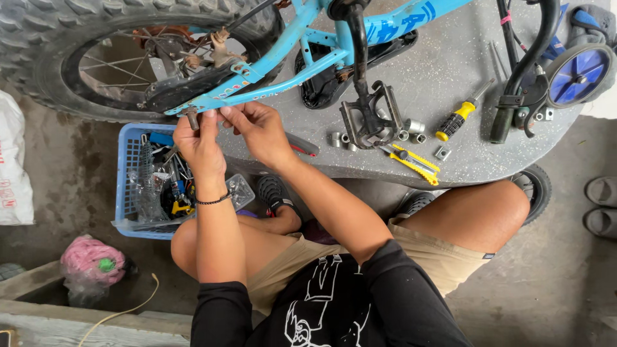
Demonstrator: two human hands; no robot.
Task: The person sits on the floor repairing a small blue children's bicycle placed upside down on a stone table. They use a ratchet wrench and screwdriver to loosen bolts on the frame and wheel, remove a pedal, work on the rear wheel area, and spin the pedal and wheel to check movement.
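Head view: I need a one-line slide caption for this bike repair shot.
Both hands, left hand and right hand, pinch a small part at the blue bicycle frame beside the rear wheel.

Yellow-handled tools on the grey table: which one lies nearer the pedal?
The yellow utility knife, flat just right of the black pedal. The yellow-and-black-handled screwdriver lies farther right, angled toward the black handlebar grip.

Rear wheel (38, 58) — cut off top-left
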